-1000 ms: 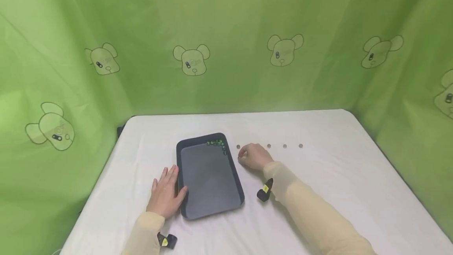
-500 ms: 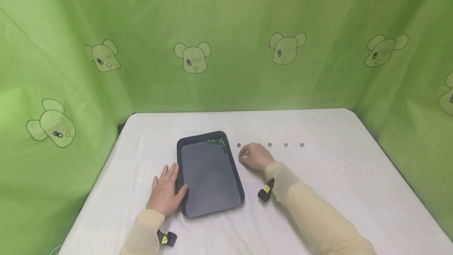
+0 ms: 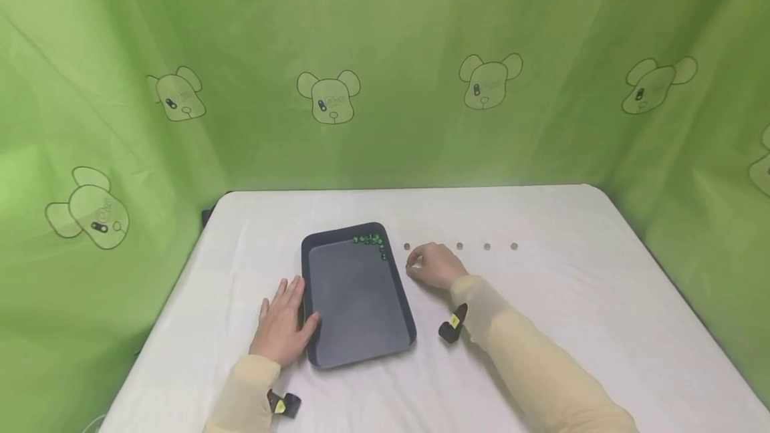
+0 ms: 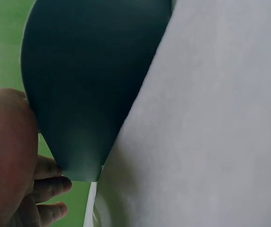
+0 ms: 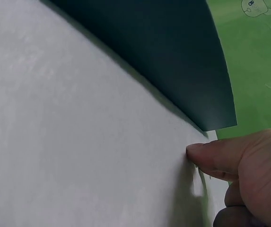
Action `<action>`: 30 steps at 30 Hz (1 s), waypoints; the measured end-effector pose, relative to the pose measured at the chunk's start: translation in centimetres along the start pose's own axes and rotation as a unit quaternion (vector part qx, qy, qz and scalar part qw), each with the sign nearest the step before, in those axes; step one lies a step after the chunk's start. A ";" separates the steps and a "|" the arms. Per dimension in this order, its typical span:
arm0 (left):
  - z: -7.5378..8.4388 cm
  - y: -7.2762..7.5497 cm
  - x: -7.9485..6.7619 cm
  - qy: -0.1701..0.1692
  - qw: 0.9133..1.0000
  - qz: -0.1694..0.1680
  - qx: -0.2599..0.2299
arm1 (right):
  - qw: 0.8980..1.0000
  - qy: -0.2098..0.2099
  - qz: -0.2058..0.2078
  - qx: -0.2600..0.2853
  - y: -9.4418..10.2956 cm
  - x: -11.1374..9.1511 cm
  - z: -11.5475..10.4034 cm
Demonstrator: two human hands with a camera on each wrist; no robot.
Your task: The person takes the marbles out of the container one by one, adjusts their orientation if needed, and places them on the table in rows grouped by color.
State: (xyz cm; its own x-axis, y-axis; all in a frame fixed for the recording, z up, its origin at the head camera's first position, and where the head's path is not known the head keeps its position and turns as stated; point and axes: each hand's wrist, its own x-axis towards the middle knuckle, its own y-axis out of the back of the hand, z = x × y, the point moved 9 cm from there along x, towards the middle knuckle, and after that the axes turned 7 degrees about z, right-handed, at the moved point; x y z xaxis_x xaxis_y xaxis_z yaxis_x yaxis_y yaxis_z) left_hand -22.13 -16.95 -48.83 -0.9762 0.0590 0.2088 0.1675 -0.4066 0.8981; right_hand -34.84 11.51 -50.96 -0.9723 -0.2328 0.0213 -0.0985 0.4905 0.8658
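A dark grey rectangular tray (image 3: 361,306) lies on the white-covered table, with a cluster of small shiny green marbles (image 3: 374,239) in its far right corner. My left hand (image 3: 281,329) rests against the tray's left side, fingers spread and fairly straight, thumb over the rim. In the left wrist view its fingertips (image 4: 52,187) show beside the tray's outer wall. Just right of the tray, my right hand (image 3: 438,266) is low over the cloth. Its thumb and index finger pinch a tiny dark marble-like piece, mostly hidden by the fingertips.
Beyond the right hand runs a row of small round greyish pieces (image 3: 460,246), one of them (image 3: 407,246) close to the tray's right wall. Green curtains (image 3: 385,139) with bear-face drawings enclose the table's back and sides. Each wrist carries a black camera (image 3: 450,330).
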 end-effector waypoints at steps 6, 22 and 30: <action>-0.1 0.1 0.0 -0.002 1.000 0.004 0.002 | 1.000 0.007 0.005 0.007 0.1 0.0 -0.4; 0.2 0.8 0.1 -0.023 1.000 -0.018 0.012 | 1.000 0.000 0.014 0.019 0.4 0.0 0.4; 2.1 0.4 -1.0 -0.104 0.993 -0.047 0.039 | 0.998 -0.024 0.012 0.053 1.3 -0.2 0.8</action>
State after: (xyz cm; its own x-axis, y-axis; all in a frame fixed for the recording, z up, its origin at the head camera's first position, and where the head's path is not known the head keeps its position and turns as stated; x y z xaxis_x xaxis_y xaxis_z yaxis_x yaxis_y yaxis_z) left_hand -20.76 -15.21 -47.91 -0.9398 0.2839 0.1902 0.0948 -0.3181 0.9433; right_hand -34.97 12.82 -50.24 -0.9834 -0.1809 0.0147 -0.0951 0.5824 0.8073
